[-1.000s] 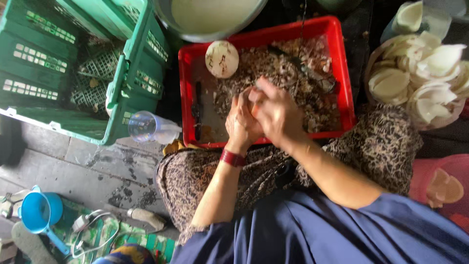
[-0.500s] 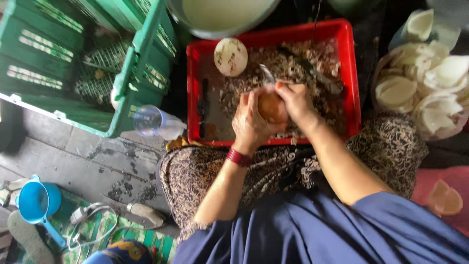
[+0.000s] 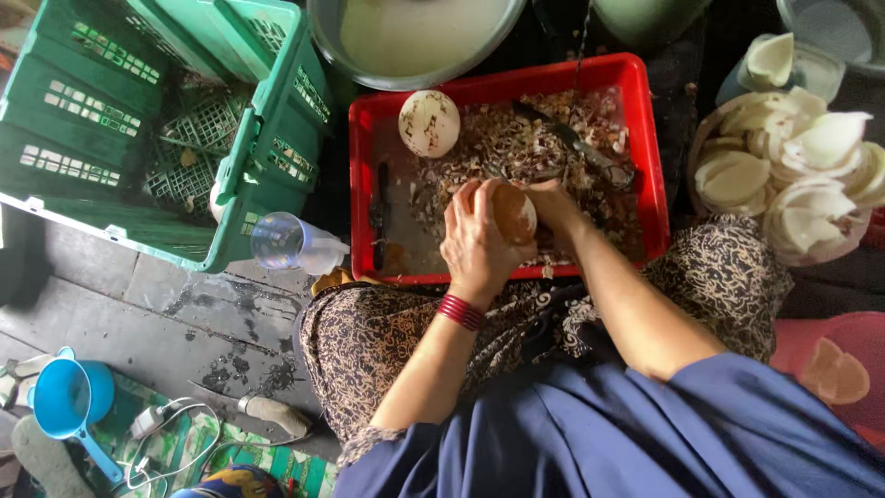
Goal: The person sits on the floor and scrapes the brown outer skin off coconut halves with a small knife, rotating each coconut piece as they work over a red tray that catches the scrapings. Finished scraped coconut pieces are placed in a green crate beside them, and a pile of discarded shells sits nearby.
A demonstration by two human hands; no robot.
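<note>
While both hands grip, the coconut [image 3: 512, 210] sits between left hand [image 3: 475, 244] and right hand [image 3: 553, 201].

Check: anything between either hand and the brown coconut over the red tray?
Nothing visible. The left hand is wrapped on the brown coconut and the right hand touches its far side, both directly on it above the red tray of shavings.

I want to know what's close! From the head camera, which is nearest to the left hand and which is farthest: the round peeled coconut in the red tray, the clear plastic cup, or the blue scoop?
From the left hand:
1. Peeled coconut, in the red tray's far left corner.
2. Clear plastic cup, on its side, left of the tray.
3. Blue scoop, on the floor at far lower left.
</note>
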